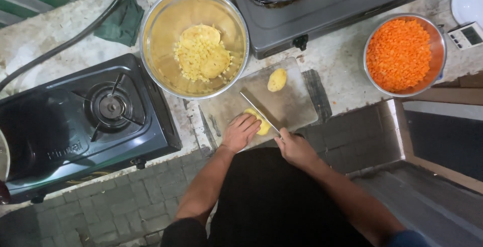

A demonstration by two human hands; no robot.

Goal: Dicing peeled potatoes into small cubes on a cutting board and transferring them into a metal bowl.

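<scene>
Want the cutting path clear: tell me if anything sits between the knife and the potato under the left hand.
Nothing visible does. The knife in the right hand rests directly against the potato, which the left hand holds on the cutting board.

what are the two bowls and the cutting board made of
Both the bowl of potato pieces and the bowl of diced carrot look like polished steel: bright, reflective rims. The cutting board seems translucent plastic or glass, greyish and see-through; hard to tell which.
</scene>
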